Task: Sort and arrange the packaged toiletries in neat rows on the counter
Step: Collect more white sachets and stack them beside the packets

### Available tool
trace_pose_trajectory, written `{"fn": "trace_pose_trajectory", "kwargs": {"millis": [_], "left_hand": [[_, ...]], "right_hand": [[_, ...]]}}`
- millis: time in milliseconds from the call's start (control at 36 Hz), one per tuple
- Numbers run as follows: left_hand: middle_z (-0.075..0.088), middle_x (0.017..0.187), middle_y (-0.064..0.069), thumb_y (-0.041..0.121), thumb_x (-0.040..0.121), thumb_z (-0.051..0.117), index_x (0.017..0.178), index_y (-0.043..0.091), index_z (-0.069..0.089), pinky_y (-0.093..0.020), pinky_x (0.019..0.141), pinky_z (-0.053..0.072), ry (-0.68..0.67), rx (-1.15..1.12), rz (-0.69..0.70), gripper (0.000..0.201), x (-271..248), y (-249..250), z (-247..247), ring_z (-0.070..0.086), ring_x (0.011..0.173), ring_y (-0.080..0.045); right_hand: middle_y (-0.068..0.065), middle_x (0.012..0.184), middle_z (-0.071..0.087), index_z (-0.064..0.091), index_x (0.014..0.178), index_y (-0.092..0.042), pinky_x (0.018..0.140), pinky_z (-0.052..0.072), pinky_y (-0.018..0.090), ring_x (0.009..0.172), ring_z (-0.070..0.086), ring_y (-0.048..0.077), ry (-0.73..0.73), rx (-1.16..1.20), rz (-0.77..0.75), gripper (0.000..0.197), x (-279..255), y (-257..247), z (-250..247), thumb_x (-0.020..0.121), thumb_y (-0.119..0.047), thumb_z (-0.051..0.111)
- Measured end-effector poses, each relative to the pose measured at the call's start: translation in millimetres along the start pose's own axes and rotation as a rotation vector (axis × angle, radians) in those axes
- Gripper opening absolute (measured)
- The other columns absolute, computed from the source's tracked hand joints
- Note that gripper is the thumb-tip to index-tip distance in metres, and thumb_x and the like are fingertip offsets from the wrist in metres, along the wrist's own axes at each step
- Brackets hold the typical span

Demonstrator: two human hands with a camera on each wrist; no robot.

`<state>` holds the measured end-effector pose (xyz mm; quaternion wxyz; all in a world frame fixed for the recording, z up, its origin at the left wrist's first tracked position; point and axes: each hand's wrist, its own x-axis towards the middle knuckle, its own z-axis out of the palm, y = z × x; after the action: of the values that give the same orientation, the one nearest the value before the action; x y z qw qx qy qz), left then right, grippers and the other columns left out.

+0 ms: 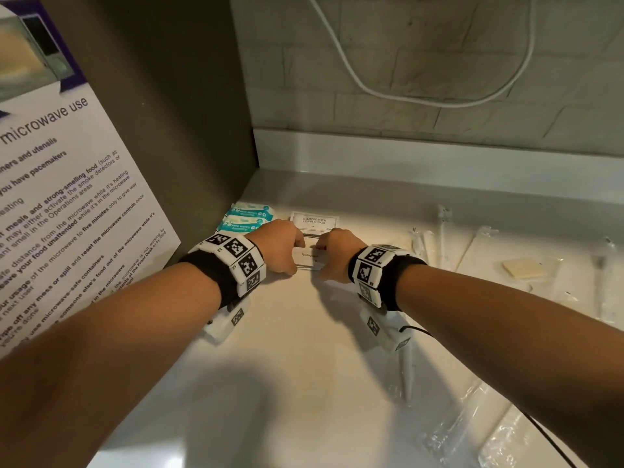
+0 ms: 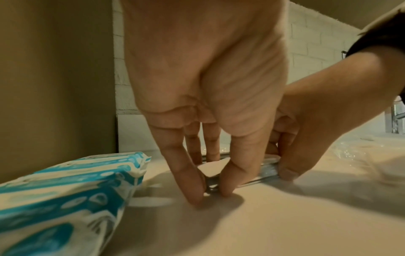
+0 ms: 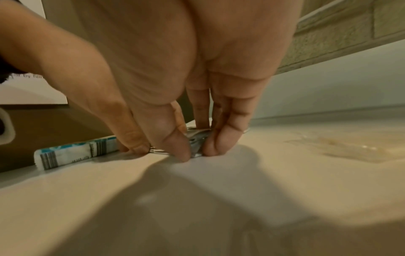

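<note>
The left hand [image 1: 282, 246] and the right hand [image 1: 337, 253] pinch the two short ends of a small stack of toothpaste sachets [image 1: 310, 260] lying flat on the desk [image 1: 304, 349]. The fingers [image 2: 230, 180] are curled down around its edges. Its long axis runs left to right. Just behind it lies a shampoo sachet [image 1: 314, 220], and the blue wipes packs [image 1: 244, 219] lie to the left, near the side wall.
</note>
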<state>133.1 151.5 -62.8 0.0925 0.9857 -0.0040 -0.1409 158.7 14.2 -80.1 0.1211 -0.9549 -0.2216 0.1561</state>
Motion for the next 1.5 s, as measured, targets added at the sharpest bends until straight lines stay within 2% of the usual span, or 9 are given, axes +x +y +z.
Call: {"fn": "trace_pose_trajectory", "kwargs": {"millis": [139, 722, 861, 1139, 1222, 1306, 1361, 1417, 1500], "left_hand": [[0.063, 0.103, 0.002, 0.015, 0.064, 0.081, 0.104, 0.023, 0.069, -0.034, 0.082, 0.053, -0.002, -0.018, -0.018, 0.043, 1, -2, 1, 0.06, 0.093, -0.022], [0.063, 0.103, 0.003, 0.014, 0.069, 0.081, 0.108, 0.021, 0.067, -0.028, 0.079, 0.049, 0.001, -0.057, -0.038, 0.042, 6, -7, 4, 0.06, 0.091, -0.021], [0.063, 0.104, 0.003, 0.013, 0.068, 0.08, 0.107, 0.022, 0.067, -0.028, 0.078, 0.047, 0.001, -0.042, -0.037, 0.041, 7, -7, 5, 0.059, 0.091, -0.02], [0.059, 0.114, 0.001, 0.015, 0.071, 0.08, 0.119, 0.02, 0.063, -0.028, 0.084, 0.047, -0.002, -0.021, -0.035, 0.051, 8, -8, 7, 0.054, 0.093, -0.019], [0.056, 0.121, 0.0, 0.015, 0.073, 0.079, 0.124, 0.021, 0.061, -0.027, 0.086, 0.045, -0.003, -0.014, -0.025, 0.055, 7, -8, 6, 0.052, 0.097, -0.019], [0.05, 0.128, -0.001, 0.016, 0.073, 0.078, 0.134, 0.022, 0.054, -0.031, 0.095, 0.046, -0.012, -0.006, -0.033, 0.065, 5, -8, 7, 0.053, 0.111, -0.023], [0.049, 0.128, 0.0, 0.019, 0.073, 0.078, 0.135, 0.023, 0.052, -0.031, 0.095, 0.045, -0.006, 0.001, -0.04, 0.068, 2, -8, 5, 0.052, 0.114, -0.023], [0.048, 0.127, 0.001, 0.022, 0.073, 0.078, 0.136, 0.024, 0.05, -0.031, 0.094, 0.044, 0.007, 0.015, -0.036, 0.069, 0, -7, 1, 0.052, 0.114, -0.022], [0.049, 0.126, 0.001, 0.027, 0.076, 0.078, 0.135, 0.026, 0.051, -0.034, 0.094, 0.046, 0.049, 0.009, -0.011, 0.065, -4, 1, -7, 0.053, 0.108, -0.021]], "right_hand": [[0.004, 0.103, 0.065, 0.067, 0.107, -0.014, 0.069, 0.047, 0.027, 0.086, 0.06, 0.022, -0.03, 0.001, 0.007, 0.04, 5, 1, -1, 0.071, -0.029, 0.075], [0.005, 0.099, 0.066, 0.067, 0.105, -0.01, 0.064, 0.041, 0.025, 0.078, 0.053, 0.019, -0.05, -0.013, -0.021, 0.032, 10, 3, -2, 0.076, -0.024, 0.071], [0.001, 0.084, 0.056, 0.061, 0.087, -0.012, 0.047, 0.03, 0.021, 0.075, 0.052, 0.02, -0.05, -0.025, -0.022, 0.018, 10, 2, -3, 0.076, -0.022, 0.072], [0.001, 0.082, 0.056, 0.057, 0.082, -0.015, 0.046, 0.029, 0.021, 0.073, 0.052, 0.02, -0.045, -0.026, -0.031, 0.019, 10, 1, -2, 0.075, -0.024, 0.072], [0.002, 0.084, 0.057, 0.058, 0.083, -0.014, 0.05, 0.032, 0.021, 0.075, 0.052, 0.02, -0.042, -0.019, -0.031, 0.02, 9, 1, -2, 0.075, -0.025, 0.073], [0.003, 0.091, 0.058, 0.059, 0.086, -0.013, 0.054, 0.036, 0.022, 0.078, 0.052, 0.02, -0.036, -0.014, -0.031, 0.022, 9, 3, -2, 0.075, -0.026, 0.073], [0.004, 0.105, 0.062, 0.064, 0.103, -0.012, 0.067, 0.044, 0.025, 0.087, 0.056, 0.021, -0.028, -0.003, -0.044, 0.034, 7, 6, -3, 0.074, -0.028, 0.074], [0.005, 0.121, 0.06, 0.059, 0.125, -0.014, 0.082, 0.049, 0.029, 0.105, 0.058, 0.022, -0.009, 0.023, -0.052, 0.055, 2, 11, -6, 0.075, -0.029, 0.076], [0.005, 0.127, 0.057, 0.054, 0.131, -0.017, 0.09, 0.048, 0.032, 0.112, 0.057, 0.024, 0.074, 0.091, -0.053, 0.059, -10, 24, -15, 0.077, -0.033, 0.073]]}}
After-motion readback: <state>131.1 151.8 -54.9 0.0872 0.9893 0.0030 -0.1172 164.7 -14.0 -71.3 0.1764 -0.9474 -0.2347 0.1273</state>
